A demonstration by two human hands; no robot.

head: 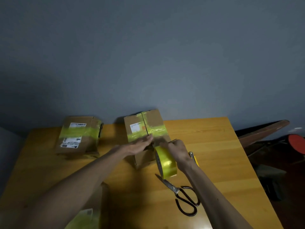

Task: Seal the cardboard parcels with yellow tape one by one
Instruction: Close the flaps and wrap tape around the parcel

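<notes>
My left hand [140, 145] lies flat with straight fingers on top of the middle parcel [153, 123], over its yellow band. My right hand [179, 152] grips the yellow tape roll [167, 163] at that parcel's near right corner. A second taped parcel [77, 136] sits further left on the table [214, 146]. Scissors [181, 194] lie beside my right forearm.
</notes>
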